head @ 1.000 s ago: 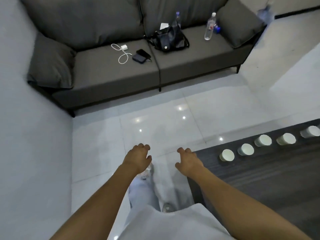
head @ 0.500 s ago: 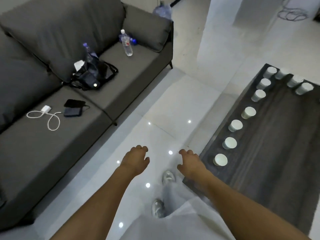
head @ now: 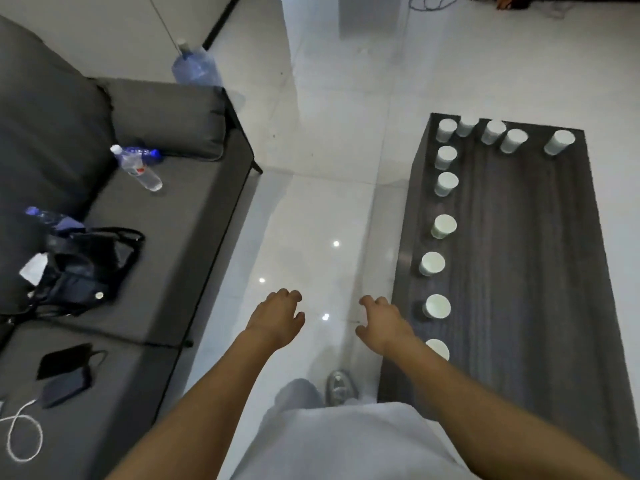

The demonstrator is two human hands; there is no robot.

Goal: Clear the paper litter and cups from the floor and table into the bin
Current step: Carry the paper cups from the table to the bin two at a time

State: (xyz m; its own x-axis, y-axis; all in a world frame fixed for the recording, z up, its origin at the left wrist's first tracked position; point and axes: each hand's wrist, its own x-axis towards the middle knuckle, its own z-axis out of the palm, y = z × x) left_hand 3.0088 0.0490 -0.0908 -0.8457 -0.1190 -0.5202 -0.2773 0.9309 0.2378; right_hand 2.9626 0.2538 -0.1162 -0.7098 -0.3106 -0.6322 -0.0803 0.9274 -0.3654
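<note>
Several white paper cups stand along the left and far edges of a dark wooden table point(head: 519, 271). The nearest cup point(head: 439, 348) is partly hidden behind my right forearm; another cup point(head: 437, 306) stands just past it. My right hand point(head: 382, 323) hovers over the floor beside the table's left edge, fingers loosely curled, holding nothing. My left hand point(head: 277, 315) hangs the same way over the white tiles, empty. No bin and no paper litter appear in view.
A grey sofa point(head: 156, 254) lines the left side, carrying a water bottle point(head: 136, 168), a black bag point(head: 83, 268), a phone and a white cable. A large water jug point(head: 195, 67) stands behind the sofa arm. A tiled aisle point(head: 311, 202) runs between sofa and table.
The view has swung right: the sofa slid to the left and the whole table with its cups came into sight. Both hands stay raised in front, empty.
</note>
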